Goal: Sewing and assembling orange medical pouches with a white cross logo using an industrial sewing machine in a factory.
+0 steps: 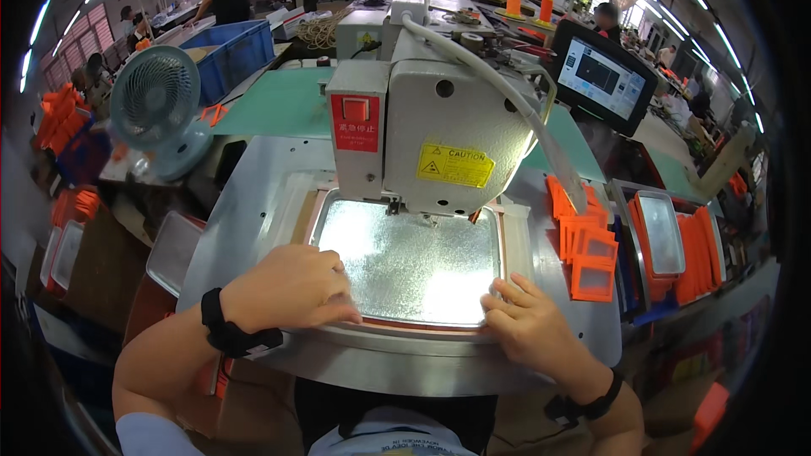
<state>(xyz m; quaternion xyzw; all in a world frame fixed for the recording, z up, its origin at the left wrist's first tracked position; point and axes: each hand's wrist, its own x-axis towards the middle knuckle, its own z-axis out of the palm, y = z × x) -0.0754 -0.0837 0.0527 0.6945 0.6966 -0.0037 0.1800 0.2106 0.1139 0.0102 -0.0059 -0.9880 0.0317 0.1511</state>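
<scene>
A shiny, silvery rectangular panel point(414, 266) with rounded corners lies inside a thin reddish-brown frame, under the head of a pale grey industrial sewing machine point(448, 131). At its lower left corner is my left hand point(291, 291). Its fingers curl under and are closed, with the thumb along the panel's near edge; what they grip is hidden. My right hand point(532, 325) rests at the lower right corner, fingers apart and slightly bent, their tips touching the panel's edge. The metal work plate point(236, 236) spreads around the frame.
Orange-framed pieces point(587, 245) lie right of the frame, beside a bin of clear-windowed orange pieces point(663, 232). A lit screen point(601, 76) stands back right. At left are a fan point(160, 110), a blue crate point(228, 59) and a pale tray point(175, 252). Other people work farther back.
</scene>
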